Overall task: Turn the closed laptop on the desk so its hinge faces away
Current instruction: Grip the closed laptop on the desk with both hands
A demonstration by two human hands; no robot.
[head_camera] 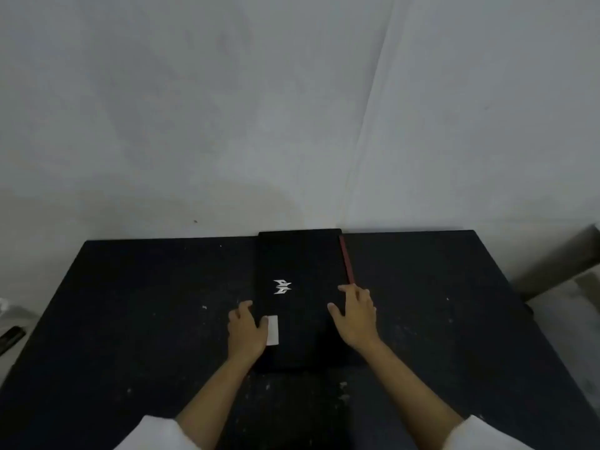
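A closed black laptop point(302, 264) lies on the black desk point(146, 303), its long sides running away from me. A silver logo and a white sticker show on its lid. A red strip, probably the hinge side, runs along its right edge. My left hand point(245, 329) grips the laptop's left edge near the sticker, thumb on the lid. On the right edge, below the red strip, rests my right hand point(355, 315) with fingers spread over the lid.
The desk's far edge meets a grey wall point(259, 108), and the laptop's far end reaches that edge. A dark object point(11, 337) lies off the desk at the left. A ledge or box point(565, 277) stands at the right.
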